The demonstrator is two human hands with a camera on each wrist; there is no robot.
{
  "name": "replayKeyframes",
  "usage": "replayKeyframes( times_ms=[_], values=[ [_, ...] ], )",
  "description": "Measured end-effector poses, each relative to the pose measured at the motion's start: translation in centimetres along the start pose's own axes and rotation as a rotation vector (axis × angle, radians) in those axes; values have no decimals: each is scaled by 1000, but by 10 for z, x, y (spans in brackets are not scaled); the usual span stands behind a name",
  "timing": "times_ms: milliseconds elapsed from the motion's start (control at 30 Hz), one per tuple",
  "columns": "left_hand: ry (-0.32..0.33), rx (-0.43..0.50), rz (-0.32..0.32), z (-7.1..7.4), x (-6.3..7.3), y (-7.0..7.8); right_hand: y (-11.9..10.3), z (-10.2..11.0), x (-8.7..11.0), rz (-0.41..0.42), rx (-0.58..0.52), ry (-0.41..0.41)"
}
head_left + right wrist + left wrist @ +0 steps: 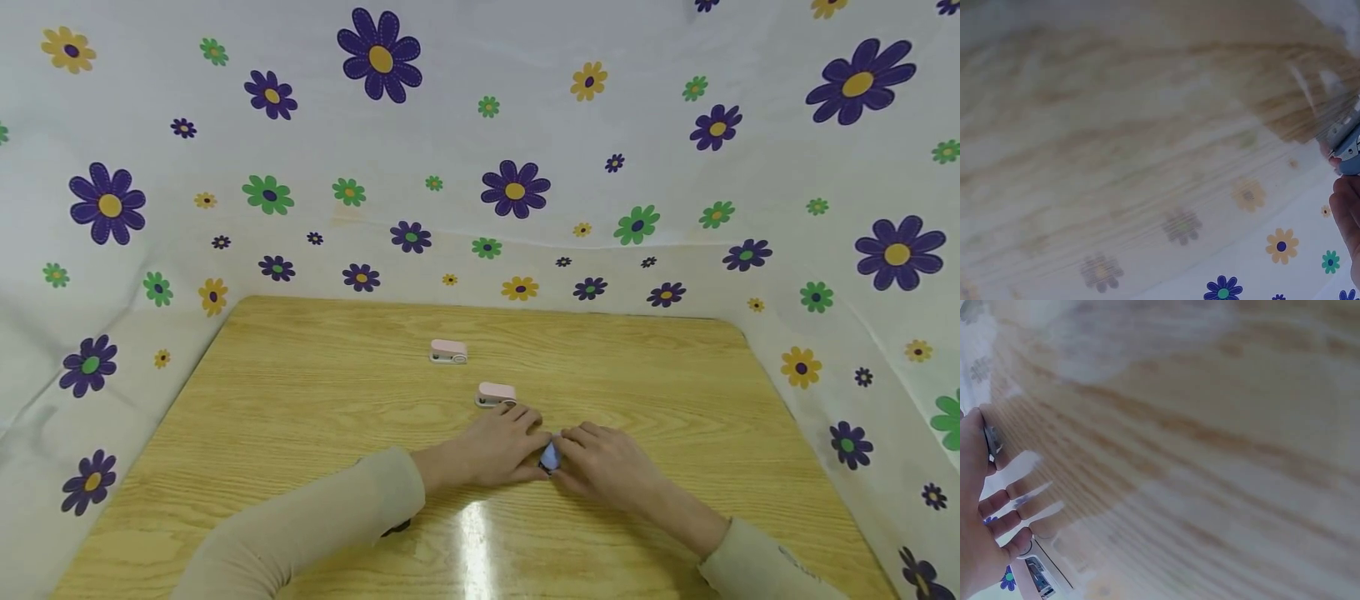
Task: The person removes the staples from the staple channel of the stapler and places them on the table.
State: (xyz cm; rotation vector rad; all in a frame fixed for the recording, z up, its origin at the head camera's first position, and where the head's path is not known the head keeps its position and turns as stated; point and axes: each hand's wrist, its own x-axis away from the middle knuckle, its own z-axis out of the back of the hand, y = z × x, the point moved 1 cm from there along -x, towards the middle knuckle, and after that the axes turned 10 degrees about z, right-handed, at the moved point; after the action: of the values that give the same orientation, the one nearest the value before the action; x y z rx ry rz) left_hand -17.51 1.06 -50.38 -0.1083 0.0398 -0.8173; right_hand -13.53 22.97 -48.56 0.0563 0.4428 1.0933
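A small blue stapler (pixel 551 456) stands on the table between my two hands. My right hand (pixel 611 467) grips it from the right, its fingers covering part of the top; the right wrist view shows the blue body (pixel 1351 153) at the frame edge. From the other side, my left hand (pixel 498 446) pinches its left side with thumb and index finger, while the other fingers spread loosely. Just beyond those fingers sits a pink stapler (pixel 497 392), its near corner overlapped by them in the head view. A second pink stapler (pixel 448 350) stands farther back and to the left.
The wood-grain table (pixel 315 383) has a glossy surface that reflects light near the front. A white cloth with printed flowers (pixel 450 142) encloses its back and both sides.
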Motion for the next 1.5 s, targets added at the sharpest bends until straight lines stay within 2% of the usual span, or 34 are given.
replayKeyframes(
  times_ms=[233, 400, 567, 667, 867, 967, 1033, 1167, 1300, 1500],
  values=[
    [23, -5, 5, -2, 1, 0, 0, 0, -2, 3, -11, 31],
    [53, -12, -6, -1, 2, 0, 5, -2, 1, -5, -60, 54],
    [27, -42, -12, 1, 1, 2, 8, -1, 4, -10, -96, 75],
    [9, -41, -2, 4, 2, 2, 9, 1, 3, -62, -133, 56],
    [13, -71, -6, 6, 1, 4, 12, 8, 6, -240, -210, 4],
    [17, -88, -11, 7, 1, 6, 16, 10, 10, -285, -235, -8],
    [28, -90, -13, 6, 0, 7, 19, 12, 12, -281, -235, 11],
    [47, -99, -15, 5, -1, 8, 25, 16, 16, -223, -157, 77],
    [31, -99, -7, 5, -2, 9, 32, 18, 20, -174, -83, 113],
    [51, -114, -5, 6, -1, 9, 40, 17, 26, -159, -64, 163]
  ],
)
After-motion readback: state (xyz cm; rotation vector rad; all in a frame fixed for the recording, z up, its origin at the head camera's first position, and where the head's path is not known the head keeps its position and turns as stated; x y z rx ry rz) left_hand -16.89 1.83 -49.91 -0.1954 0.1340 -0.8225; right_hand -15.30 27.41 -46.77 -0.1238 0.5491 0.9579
